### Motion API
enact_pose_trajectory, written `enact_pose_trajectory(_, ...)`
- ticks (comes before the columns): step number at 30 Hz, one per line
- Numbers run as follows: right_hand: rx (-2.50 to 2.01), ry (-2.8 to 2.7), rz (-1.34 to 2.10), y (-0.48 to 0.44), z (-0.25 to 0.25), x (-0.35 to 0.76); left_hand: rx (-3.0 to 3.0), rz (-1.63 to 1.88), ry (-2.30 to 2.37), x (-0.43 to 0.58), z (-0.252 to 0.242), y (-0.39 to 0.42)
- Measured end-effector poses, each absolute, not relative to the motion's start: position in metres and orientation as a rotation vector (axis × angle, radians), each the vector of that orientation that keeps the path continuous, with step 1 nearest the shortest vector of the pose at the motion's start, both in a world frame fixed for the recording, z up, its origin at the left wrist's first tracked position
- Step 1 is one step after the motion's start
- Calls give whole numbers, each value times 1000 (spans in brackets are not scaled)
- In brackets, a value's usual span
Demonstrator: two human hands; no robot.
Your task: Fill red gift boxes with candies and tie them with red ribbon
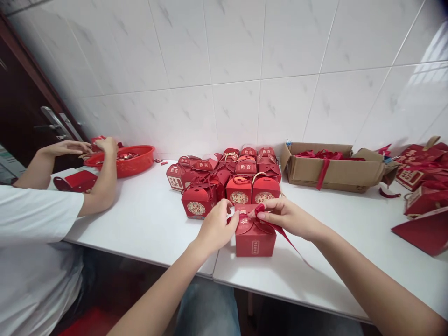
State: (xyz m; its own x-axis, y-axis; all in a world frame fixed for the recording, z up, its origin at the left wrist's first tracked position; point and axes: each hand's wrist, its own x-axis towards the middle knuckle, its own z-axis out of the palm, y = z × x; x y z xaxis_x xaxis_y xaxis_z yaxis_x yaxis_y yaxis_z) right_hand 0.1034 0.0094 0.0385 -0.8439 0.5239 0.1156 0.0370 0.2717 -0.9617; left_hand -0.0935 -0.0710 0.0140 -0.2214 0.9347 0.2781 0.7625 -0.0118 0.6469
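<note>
In front of me a red gift box [255,243] stands upright near the table's front edge, its curved flaps folded over the top. A red ribbon [289,240] crosses the top, and one tail trails down to the right. My right hand [292,217] pinches a loop of this ribbon above the box. At the box's left side, my left hand [217,225] has its thumb and fingers closed on the ribbon by the knot. The knot itself is partly hidden by my fingers. Right behind stand several finished-looking red boxes [239,190] with gold print and cord handles.
A cardboard box [334,175] of red ribbons stands against the tiled wall. More red boxes [425,196] lie at the right. At the left, a co-worker's hands [108,145] work over a red basin [142,161] of small wrapped pieces. Two white tables [154,228] meet below my left hand.
</note>
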Motion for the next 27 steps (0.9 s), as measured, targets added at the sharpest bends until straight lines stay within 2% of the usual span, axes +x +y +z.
enact_pose_trajectory(6,-717,-2045,1572,3,39,94,1615,874,1805,-98,18,-69)
enact_pose_trajectory(10,-960,-2174,1172,0,42,84,1585,881,1597,-97,41,-74)
enact_pose_trajectory(13,-906,-2357,922,-1,50,84,1549,939,1311,-90,65,-74)
enact_pose_trajectory(17,-688,-2492,1124,-4,59,94,1588,944,1137,-76,91,-63)
enact_pose_trajectory(20,-726,-2323,1237,-5,57,99,1603,962,1023,-66,100,-50)
enact_pose_trajectory(23,-806,-2182,1263,-3,49,98,1591,1133,953,-65,96,-40)
enact_pose_trajectory(27,-847,-2141,1358,2,45,98,1642,1276,1173,-79,73,-40)
